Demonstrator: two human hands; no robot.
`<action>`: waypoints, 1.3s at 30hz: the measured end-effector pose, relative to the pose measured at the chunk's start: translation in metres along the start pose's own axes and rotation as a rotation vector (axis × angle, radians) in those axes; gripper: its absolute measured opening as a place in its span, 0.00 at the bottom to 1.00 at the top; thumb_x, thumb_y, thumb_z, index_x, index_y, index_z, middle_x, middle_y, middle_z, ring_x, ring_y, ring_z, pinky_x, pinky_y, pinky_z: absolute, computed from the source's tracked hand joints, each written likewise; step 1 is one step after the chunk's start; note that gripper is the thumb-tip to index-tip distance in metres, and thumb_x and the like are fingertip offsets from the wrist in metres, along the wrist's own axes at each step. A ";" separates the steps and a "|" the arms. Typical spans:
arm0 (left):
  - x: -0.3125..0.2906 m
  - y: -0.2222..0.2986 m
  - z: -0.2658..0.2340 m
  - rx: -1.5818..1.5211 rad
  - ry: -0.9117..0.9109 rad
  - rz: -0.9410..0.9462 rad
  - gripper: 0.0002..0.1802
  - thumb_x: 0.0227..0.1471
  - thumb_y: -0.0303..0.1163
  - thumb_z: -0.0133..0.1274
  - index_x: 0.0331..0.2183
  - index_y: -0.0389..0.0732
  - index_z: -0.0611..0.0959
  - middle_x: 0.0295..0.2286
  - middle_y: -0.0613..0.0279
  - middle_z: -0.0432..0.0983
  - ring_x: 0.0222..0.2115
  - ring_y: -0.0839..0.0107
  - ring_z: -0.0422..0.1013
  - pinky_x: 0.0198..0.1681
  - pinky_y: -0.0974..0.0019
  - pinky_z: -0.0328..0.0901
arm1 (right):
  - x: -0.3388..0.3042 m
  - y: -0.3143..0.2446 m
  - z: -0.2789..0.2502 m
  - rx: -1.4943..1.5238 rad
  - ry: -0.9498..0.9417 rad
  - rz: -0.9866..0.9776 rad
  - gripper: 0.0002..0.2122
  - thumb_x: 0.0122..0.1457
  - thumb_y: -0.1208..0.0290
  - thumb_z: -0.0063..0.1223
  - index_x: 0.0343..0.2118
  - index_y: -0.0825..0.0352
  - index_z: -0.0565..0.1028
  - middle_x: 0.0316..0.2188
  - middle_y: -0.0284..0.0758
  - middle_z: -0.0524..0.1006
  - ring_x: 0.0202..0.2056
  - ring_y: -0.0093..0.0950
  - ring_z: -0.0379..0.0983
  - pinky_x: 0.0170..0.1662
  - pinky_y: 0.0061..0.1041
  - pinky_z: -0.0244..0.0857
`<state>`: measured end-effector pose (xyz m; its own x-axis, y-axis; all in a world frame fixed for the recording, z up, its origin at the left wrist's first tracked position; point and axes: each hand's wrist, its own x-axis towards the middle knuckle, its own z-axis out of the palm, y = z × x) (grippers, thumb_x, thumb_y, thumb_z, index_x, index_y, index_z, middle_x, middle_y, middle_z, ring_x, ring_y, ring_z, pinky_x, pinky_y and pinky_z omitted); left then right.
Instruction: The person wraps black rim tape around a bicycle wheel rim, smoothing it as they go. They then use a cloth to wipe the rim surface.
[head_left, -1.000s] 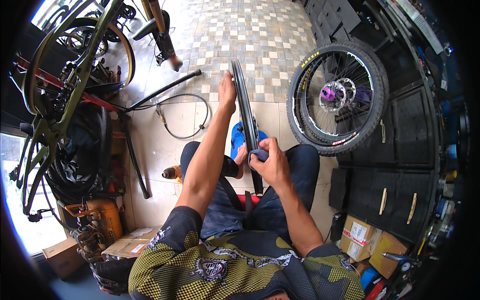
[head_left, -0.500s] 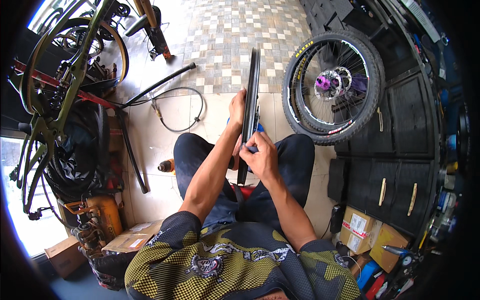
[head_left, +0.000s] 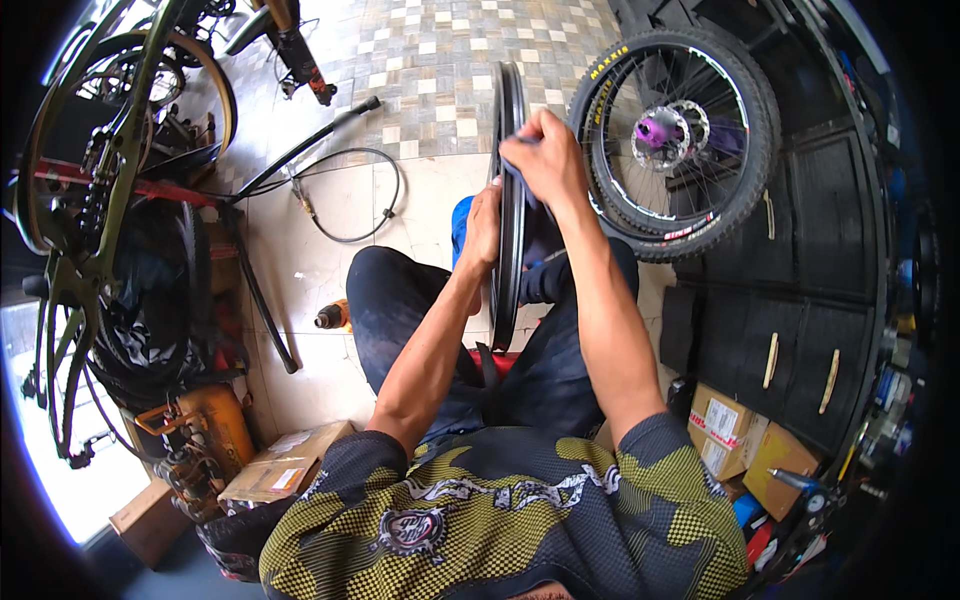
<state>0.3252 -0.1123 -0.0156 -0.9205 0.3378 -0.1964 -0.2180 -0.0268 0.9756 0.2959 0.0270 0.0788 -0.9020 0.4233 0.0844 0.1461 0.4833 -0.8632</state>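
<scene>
A black bicycle rim (head_left: 508, 290) stands upright between my knees, seen nearly edge-on. My left hand (head_left: 482, 228) is closed on its left side, thumb up along the edge. Farther up the rim, my right hand (head_left: 548, 160) is closed in a pinch over the outer channel. A small dark bluish piece, looking like cloth, shows under those fingers; most of it is hidden by the hand. The rim's lower end reaches down to something red between my thighs.
At the right, wheels with knobbly tyres (head_left: 755, 130) lean by black cabinets (head_left: 815, 270). A green bike frame (head_left: 110, 190) hangs at the left. A cable (head_left: 397, 190) and an orange-black tool (head_left: 333, 315) lie on the floor. Cardboard boxes (head_left: 285, 465) flank me.
My right hand has moved from the rim's near part up to its far part, still pinching. My left hand stays on the rim's left side, and the rim is slightly turned.
</scene>
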 end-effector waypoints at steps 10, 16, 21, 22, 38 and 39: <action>-0.006 0.018 -0.001 0.066 -0.047 0.049 0.33 0.72 0.56 0.31 0.33 0.39 0.80 0.20 0.63 0.73 0.18 0.71 0.70 0.23 0.67 0.65 | 0.099 0.006 0.014 -0.062 -0.127 0.187 0.14 0.46 0.63 0.68 0.30 0.69 0.79 0.26 0.39 0.81 0.28 0.29 0.78 0.33 0.31 0.72; -0.041 0.001 -0.007 0.062 -0.138 0.107 0.35 0.72 0.58 0.31 0.34 0.39 0.80 0.20 0.60 0.75 0.21 0.67 0.76 0.27 0.65 0.71 | 0.070 -0.001 -0.017 0.257 -0.513 0.383 0.21 0.54 0.69 0.59 0.48 0.79 0.73 0.27 0.36 0.78 0.22 0.24 0.76 0.21 0.29 0.72; -0.074 -0.026 -0.037 0.260 -0.235 0.138 0.19 0.70 0.35 0.43 0.33 0.33 0.82 0.34 0.57 0.79 0.32 0.68 0.72 0.43 0.65 0.67 | -0.061 0.019 -0.028 0.148 -0.332 0.168 0.35 0.53 0.61 0.62 0.63 0.71 0.64 0.36 0.44 0.82 0.37 0.34 0.81 0.44 0.36 0.74; -0.064 -0.026 -0.038 0.073 -0.132 0.162 0.18 0.70 0.33 0.45 0.32 0.32 0.83 0.31 0.58 0.79 0.32 0.68 0.71 0.43 0.64 0.67 | -0.088 0.023 -0.025 0.180 -0.346 0.229 0.37 0.54 0.62 0.61 0.66 0.68 0.61 0.35 0.42 0.82 0.36 0.34 0.82 0.44 0.36 0.74; 0.104 -0.003 -0.007 -0.218 0.173 -0.070 0.45 0.69 0.67 0.32 0.32 0.37 0.87 0.20 0.63 0.77 0.20 0.73 0.71 0.26 0.65 0.66 | -0.233 0.037 0.019 -0.188 0.083 -0.302 0.15 0.50 0.71 0.66 0.38 0.65 0.71 0.48 0.43 0.78 0.42 0.43 0.79 0.39 0.37 0.76; 0.103 -0.003 -0.010 -0.153 0.203 -0.057 0.44 0.69 0.65 0.30 0.29 0.38 0.86 0.19 0.64 0.77 0.19 0.74 0.69 0.26 0.65 0.65 | -0.237 0.035 0.021 -0.205 0.062 -0.263 0.13 0.50 0.71 0.67 0.32 0.64 0.71 0.46 0.43 0.78 0.38 0.43 0.79 0.34 0.37 0.76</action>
<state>0.2281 -0.0872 -0.0396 -0.9481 0.1479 -0.2815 -0.3038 -0.1600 0.9392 0.5068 -0.0722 0.0182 -0.8942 0.3066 0.3261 -0.0039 0.7231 -0.6907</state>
